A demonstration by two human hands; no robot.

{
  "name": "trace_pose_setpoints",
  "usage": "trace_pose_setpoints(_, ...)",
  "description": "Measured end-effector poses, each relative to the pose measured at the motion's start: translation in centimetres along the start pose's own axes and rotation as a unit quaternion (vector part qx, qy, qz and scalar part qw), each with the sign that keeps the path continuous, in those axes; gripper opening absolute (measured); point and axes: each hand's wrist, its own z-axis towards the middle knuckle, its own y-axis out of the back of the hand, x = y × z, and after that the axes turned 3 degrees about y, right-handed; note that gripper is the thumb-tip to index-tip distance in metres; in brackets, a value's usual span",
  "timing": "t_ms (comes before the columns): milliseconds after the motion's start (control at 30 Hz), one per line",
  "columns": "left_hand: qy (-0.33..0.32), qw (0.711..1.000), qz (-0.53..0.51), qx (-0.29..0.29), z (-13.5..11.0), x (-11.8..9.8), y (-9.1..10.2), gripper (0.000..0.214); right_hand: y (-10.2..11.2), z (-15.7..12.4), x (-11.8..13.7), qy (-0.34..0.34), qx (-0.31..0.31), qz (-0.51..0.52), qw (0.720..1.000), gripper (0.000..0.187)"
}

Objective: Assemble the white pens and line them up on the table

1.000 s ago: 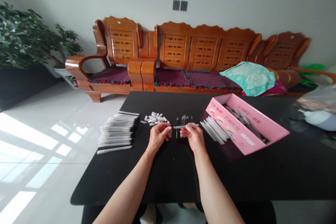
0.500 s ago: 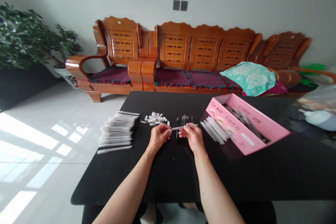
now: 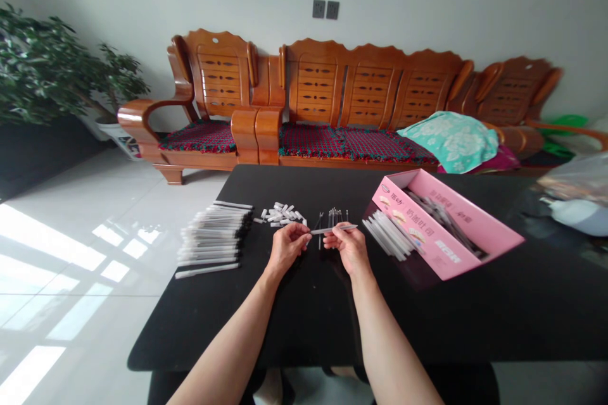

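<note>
My right hand (image 3: 350, 247) pinches a clear pen barrel (image 3: 336, 228), held level above the black table (image 3: 313, 323). A few centimetres to the left, my left hand (image 3: 287, 244) is closed in a pinch on something small that I cannot make out, pointed at the barrel's left end. Behind the hands lie several thin refills (image 3: 332, 218) and a heap of white caps (image 3: 282, 214). A stack of assembled pens (image 3: 215, 236) lies to the left. Loose clear barrels (image 3: 388, 235) rest to the right, beside a pink box (image 3: 444, 221).
The pink box holds more dark pen parts. A plastic bag and a white object (image 3: 580, 199) sit at the table's far right. Wooden sofas (image 3: 332, 101) stand behind the table and a potted plant (image 3: 52, 69) at the left. The table's left edge drops to the tiled floor.
The two hands have drawn slightly closer together; the barrel in my right hand has shifted a little left toward my left fingers. Nothing else has moved.
</note>
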Motion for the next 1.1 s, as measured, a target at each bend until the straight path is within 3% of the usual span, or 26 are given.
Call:
trace_pose_setpoints(233,-0.044,0.993,0.109,-0.005,-0.12,0.1,0.52,0.04,-0.16,-0.12,0.18,0.0,0.0,0.0,1.0,0.027)
trace_pose_setpoints(400,-0.041,0.997,0.058,-0.003,0.22,0.49,0.32,0.029,-0.2,-0.24,0.25,0.002,0.004,-0.003,1.0,0.027)
trace_pose_setpoints(500,-0.044,0.999,0.026,-0.007,0.1,0.1,0.24,0.037,-0.21,-0.29,0.27,0.002,0.002,-0.001,1.0,0.028)
trace_pose_setpoints(700,-0.051,0.991,0.125,-0.01,-0.1,0.19,0.56,0.04,-0.17,-0.14,0.18,0.002,0.0,0.0,1.0,0.028)
trace_pose_setpoints(900,-0.052,0.996,0.065,-0.016,0.1,0.32,0.43,0.033,-0.04,-0.08,0.09,0.002,0.003,-0.002,1.0,0.028)
trace_pose_setpoints(1100,-0.054,0.991,0.119,-0.018,-0.1,0.01,0.61,0.039,-0.06,-0.09,0.12,0.003,0.003,-0.005,1.0,0.027)
